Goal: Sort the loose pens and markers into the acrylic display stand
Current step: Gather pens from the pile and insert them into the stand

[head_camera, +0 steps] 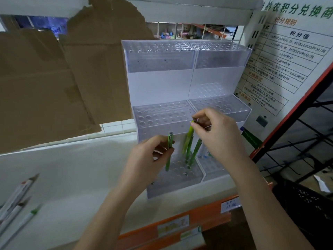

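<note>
The left hand has its fingers curled round a green pen, upright just before the acrylic display stand. The right hand pinches the top of a yellow-green pen; below those fingers, two more green pens lean in the stand's lowest tier.

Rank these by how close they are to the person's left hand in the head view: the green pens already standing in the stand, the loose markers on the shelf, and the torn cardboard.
From the left hand, which holds a green pen:
1. Standing green pens, just to its right in the bottom tier of the acrylic stand.
2. Torn cardboard, up and to the left.
3. Loose markers, far left on the shelf.
</note>
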A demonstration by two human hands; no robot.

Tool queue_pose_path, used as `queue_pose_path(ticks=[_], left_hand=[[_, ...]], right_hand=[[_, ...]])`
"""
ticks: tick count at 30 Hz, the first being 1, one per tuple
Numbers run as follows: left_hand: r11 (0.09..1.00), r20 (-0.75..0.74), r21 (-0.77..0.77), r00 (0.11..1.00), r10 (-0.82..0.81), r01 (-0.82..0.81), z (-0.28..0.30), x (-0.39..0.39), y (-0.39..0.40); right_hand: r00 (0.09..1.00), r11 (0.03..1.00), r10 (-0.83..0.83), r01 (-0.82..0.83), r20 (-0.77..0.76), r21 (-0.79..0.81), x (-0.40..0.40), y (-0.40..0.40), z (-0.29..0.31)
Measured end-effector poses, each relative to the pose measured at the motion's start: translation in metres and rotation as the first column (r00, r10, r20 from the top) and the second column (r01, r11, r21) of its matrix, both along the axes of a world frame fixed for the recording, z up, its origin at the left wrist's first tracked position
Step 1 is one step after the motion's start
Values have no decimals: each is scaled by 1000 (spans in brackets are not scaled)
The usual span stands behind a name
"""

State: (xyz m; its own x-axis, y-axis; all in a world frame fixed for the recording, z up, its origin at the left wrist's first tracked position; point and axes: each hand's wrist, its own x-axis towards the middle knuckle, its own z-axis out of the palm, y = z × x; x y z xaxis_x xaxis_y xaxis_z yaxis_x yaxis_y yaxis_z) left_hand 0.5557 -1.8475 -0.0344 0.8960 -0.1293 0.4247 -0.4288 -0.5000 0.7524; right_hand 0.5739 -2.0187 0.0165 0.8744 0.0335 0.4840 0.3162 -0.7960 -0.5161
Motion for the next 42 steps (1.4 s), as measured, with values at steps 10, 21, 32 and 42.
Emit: queue_pose_path(ticks=[10,21,32,42], left_hand=[[1000,34,3,999,-28,27,1,1,1],[999,74,7,996,-42,42,-1,1,-1],[998,48,9,997,-56,55,-5,2,-1],[998,23,3,997,-69,69,-4,2,-5]], right_hand=[[999,995,-21,18,-36,-99,-3,4,-5],[998,982,-43,51,46,-183,0,5,-30],[991,983,-35,58,130,-176,3,6,-41],[998,987,-19,28,61,-161,4,3,-37]])
